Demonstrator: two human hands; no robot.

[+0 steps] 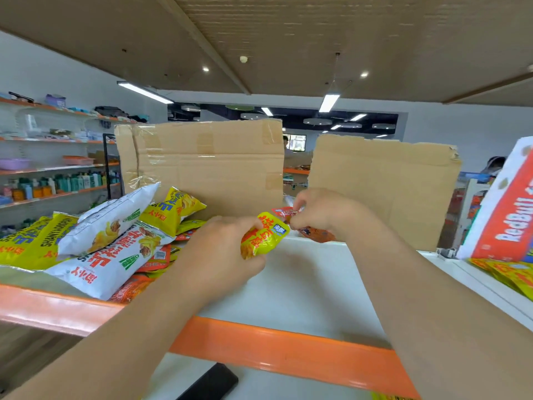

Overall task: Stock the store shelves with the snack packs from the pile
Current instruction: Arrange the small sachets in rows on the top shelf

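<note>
— What have you got in your left hand (223,249)?

— A yellow pack (264,236). My fingers are curled tight round its lower end, and it sticks up over the bare white shelf (302,284), just in front of the left cardboard sheet (202,163).

— And the right hand (326,212)?

— My fingertips pinch the top edge of a red pack (314,233). It lies at the back of the shelf, close to the foot of that same cardboard, just right of the yellow one. The two packs nearly touch.

— Where's the pile (101,243)?

— Left of the cardboard's near corner, heaped on the shelf: big white and yellow bags on top, small orange packs under them.

— Anything on the other side?

— A second cardboard sheet (383,189) stands right of the first, with a gap between. Further right leans a RedBull box (501,215), with more yellow packs (507,275) under it.

— And the shelf's front?

— An orange rail (288,345), crossed by both my forearms.
</note>
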